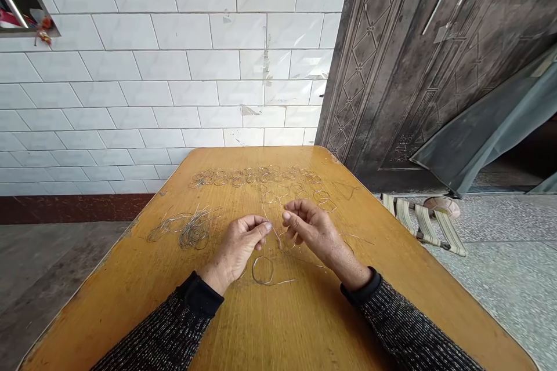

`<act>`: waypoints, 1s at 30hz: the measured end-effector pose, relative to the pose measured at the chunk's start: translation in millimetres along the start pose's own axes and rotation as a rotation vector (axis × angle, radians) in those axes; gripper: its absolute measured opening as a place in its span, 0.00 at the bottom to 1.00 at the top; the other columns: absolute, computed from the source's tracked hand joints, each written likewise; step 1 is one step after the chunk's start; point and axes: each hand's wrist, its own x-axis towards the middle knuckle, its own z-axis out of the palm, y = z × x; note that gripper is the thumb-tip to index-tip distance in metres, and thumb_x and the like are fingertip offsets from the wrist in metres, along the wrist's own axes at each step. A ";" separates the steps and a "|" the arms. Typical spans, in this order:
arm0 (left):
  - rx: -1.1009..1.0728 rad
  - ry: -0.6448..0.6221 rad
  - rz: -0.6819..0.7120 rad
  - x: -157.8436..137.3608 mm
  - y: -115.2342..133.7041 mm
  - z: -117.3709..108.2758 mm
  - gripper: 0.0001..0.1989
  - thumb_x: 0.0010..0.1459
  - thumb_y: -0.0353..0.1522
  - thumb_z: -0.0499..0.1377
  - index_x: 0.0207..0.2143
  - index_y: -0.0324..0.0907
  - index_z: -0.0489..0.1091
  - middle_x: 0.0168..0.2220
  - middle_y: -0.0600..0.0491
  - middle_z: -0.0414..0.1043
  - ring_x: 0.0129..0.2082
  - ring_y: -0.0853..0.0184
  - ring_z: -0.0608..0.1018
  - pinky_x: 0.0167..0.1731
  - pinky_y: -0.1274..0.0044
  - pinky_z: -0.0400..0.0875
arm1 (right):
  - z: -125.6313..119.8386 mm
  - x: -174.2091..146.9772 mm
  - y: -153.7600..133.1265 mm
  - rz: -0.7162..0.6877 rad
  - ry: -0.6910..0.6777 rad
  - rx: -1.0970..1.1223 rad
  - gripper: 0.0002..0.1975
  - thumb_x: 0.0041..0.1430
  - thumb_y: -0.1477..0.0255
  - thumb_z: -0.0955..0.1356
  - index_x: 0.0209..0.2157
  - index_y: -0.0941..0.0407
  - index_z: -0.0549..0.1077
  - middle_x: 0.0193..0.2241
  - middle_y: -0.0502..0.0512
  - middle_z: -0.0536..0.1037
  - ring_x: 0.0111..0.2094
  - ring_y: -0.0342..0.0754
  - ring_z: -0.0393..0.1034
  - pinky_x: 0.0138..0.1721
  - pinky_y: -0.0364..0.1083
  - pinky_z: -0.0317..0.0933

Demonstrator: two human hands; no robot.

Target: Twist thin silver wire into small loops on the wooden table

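Over the middle of the table, my left hand point(244, 243) is closed, thumb and forefinger pinching a thin metal wire point(275, 232). My right hand point(314, 230) is close by on the right, its fingers curled and thumb near the forefinger, apparently on the same wire; the exact grip is too fine to make out. A round wire loop point(263, 271) with a straight tail lies just below the hands. Left of my left hand sits a tangled bundle of wire point(194, 233). Further back, several wire rings point(252, 176) lie in a row across the table.
The yellow wooden table point(278, 330) stands against a white tiled wall point(191, 64). A dark carved door point(391, 69) is at the right, with a grey curtain point(496, 122) beside it. A strapped stool point(424, 223) stands on the floor right of the table.
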 end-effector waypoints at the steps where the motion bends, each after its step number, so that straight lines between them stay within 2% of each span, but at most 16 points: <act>1: 0.006 0.031 0.020 0.6 -0.3 -0.6 0.12 0.47 0.38 0.59 0.26 0.37 0.68 0.20 0.58 0.61 0.19 0.76 0.61 0.21 0.81 0.55 | 0.7 -1.0 0.4 0.017 -0.044 -0.022 0.16 0.48 0.62 0.67 0.35 0.58 0.64 0.21 0.47 0.68 0.17 0.38 0.64 0.16 0.38 0.56; 5: 0.048 0.085 0.072 0.3 1.0 -2.3 0.13 0.48 0.40 0.57 0.25 0.38 0.66 0.21 0.58 0.61 0.20 0.75 0.61 0.21 0.81 0.55 | 4.1 -3.2 5.8 0.042 -0.212 -0.068 0.13 0.44 0.65 0.69 0.28 0.58 0.65 0.19 0.45 0.66 0.17 0.37 0.60 0.17 0.38 0.54; 10: 0.098 0.058 0.084 -2.4 4.7 -0.6 0.13 0.49 0.40 0.55 0.23 0.38 0.65 0.19 0.58 0.58 0.20 0.75 0.60 0.21 0.81 0.54 | 7.3 -2.5 11.4 0.065 -0.191 -0.048 0.11 0.43 0.67 0.69 0.26 0.57 0.64 0.15 0.43 0.64 0.14 0.36 0.56 0.15 0.38 0.52; 13: 0.102 0.044 0.083 -3.2 6.3 0.5 0.12 0.49 0.39 0.55 0.22 0.38 0.65 0.19 0.59 0.58 0.19 0.75 0.59 0.21 0.81 0.54 | 8.5 -2.8 12.6 0.031 -0.171 -0.089 0.08 0.45 0.69 0.68 0.27 0.57 0.65 0.16 0.44 0.65 0.15 0.37 0.57 0.15 0.38 0.51; 18: 0.093 0.030 0.070 -2.9 5.7 -0.2 0.11 0.49 0.38 0.56 0.24 0.38 0.66 0.19 0.59 0.58 0.20 0.75 0.60 0.22 0.81 0.55 | 10.8 -6.1 10.1 0.039 -0.230 -0.150 0.03 0.49 0.72 0.64 0.25 0.58 0.66 0.17 0.45 0.66 0.14 0.35 0.57 0.15 0.37 0.50; 24: 0.076 0.028 0.074 -1.9 3.3 -0.2 0.11 0.49 0.37 0.56 0.24 0.38 0.65 0.20 0.59 0.58 0.20 0.75 0.60 0.22 0.81 0.54 | 12.1 -5.8 8.4 0.053 -0.251 -0.066 0.10 0.50 0.66 0.65 0.31 0.58 0.65 0.13 0.42 0.63 0.11 0.35 0.53 0.13 0.36 0.45; 30: 0.067 0.022 0.056 -2.0 3.2 0.9 0.11 0.49 0.38 0.56 0.24 0.37 0.67 0.20 0.58 0.60 0.21 0.74 0.62 0.24 0.80 0.56 | 14.0 -3.5 10.0 0.087 -0.168 0.093 0.15 0.44 0.61 0.69 0.26 0.59 0.65 0.12 0.41 0.63 0.10 0.34 0.52 0.11 0.36 0.46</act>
